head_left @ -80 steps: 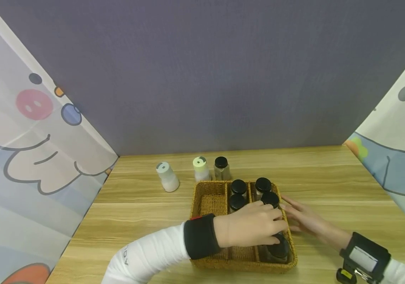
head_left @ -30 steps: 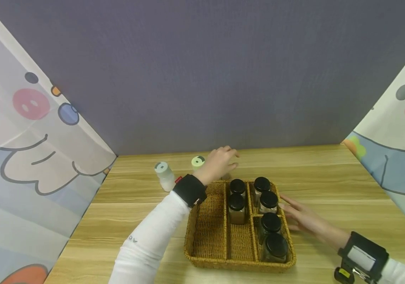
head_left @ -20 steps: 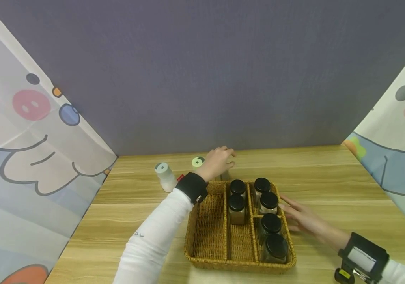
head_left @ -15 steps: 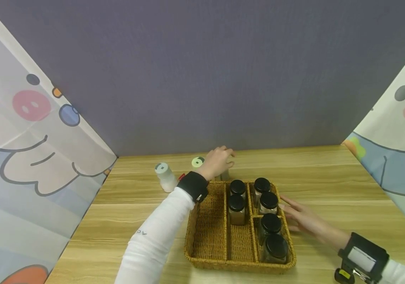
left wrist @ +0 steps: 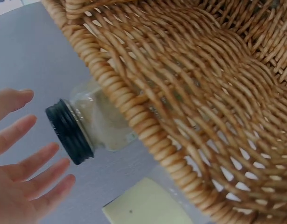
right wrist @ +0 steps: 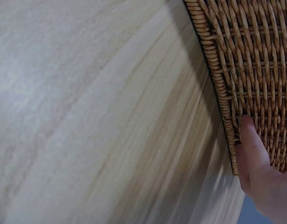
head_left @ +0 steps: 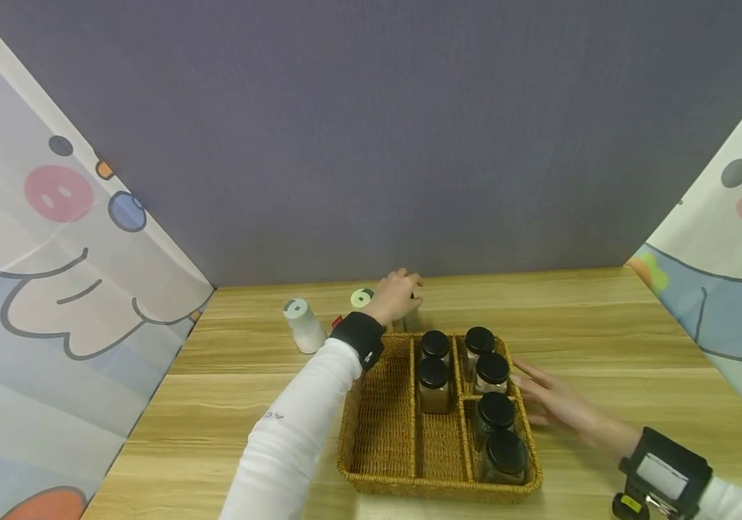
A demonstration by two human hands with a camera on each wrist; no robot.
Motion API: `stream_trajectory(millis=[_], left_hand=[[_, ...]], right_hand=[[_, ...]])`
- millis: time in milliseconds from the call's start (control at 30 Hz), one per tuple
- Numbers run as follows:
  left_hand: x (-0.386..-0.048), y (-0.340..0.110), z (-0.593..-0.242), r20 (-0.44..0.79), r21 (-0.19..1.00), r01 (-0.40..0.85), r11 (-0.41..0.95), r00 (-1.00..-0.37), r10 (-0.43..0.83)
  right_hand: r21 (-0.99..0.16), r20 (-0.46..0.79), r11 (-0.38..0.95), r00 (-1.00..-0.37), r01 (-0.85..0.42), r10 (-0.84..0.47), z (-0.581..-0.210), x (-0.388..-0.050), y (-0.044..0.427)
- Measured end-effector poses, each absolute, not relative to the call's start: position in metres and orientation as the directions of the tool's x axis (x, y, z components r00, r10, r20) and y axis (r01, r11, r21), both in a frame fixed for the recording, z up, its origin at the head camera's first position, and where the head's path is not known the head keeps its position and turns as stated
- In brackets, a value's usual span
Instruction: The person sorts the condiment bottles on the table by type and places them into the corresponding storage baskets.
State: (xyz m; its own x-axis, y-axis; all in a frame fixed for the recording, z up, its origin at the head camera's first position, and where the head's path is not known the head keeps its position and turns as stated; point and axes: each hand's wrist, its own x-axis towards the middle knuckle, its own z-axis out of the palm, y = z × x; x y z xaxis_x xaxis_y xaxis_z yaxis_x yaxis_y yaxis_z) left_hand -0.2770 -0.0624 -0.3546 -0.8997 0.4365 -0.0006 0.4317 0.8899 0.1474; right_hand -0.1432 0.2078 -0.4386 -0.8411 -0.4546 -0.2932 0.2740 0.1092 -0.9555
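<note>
My left hand [head_left: 394, 296] is held over the table behind the wicker basket [head_left: 377, 479], above a black-lidded glass jar [head_left: 407, 321] that it mostly hides. In the left wrist view the fingers of the left hand [left wrist: 26, 182] are spread beside the jar [left wrist: 104, 121], with a small gap to its lid. My right hand [head_left: 559, 401] rests on the basket's outer right wall, its fingers extended against the weave [right wrist: 274, 84]. Two jars [head_left: 434, 393] stand in the middle compartment. The right side holds two jars [head_left: 491, 372] at the back and two jars [head_left: 506, 455] in front.
A white bottle with a pale blue top [head_left: 305, 328] stands at the back left. Another bottle with a pale yellow top [head_left: 362, 297] is partly behind my left hand. A grey wall [head_left: 371, 144] rises close behind the wooden table [head_left: 234, 390].
My left hand has left the front right jar in the basket and moved back and left to the jar behind it, lowering slightly of late. The right hand has stayed in place.
</note>
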Motion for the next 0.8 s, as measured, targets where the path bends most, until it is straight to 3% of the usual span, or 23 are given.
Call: stream_trajectory(millis=[400,800], left_hand=[[-0.2781,-0.0649,-0.3586,-0.076,0.188,0.404,0.895,-0.903,0.423],[-0.2793,-0.0698,-0.3646,-0.077,0.235,0.404,0.884,-0.899,0.432]], right_hand=[[-0.954,-0.299,0.107,-0.839,0.281,-0.455,-0.4392,-0.1443,0.2074],[-0.952,-0.305,0.109,-0.836,0.287,-0.457,-0.4407,-0.1452,0.2073]])
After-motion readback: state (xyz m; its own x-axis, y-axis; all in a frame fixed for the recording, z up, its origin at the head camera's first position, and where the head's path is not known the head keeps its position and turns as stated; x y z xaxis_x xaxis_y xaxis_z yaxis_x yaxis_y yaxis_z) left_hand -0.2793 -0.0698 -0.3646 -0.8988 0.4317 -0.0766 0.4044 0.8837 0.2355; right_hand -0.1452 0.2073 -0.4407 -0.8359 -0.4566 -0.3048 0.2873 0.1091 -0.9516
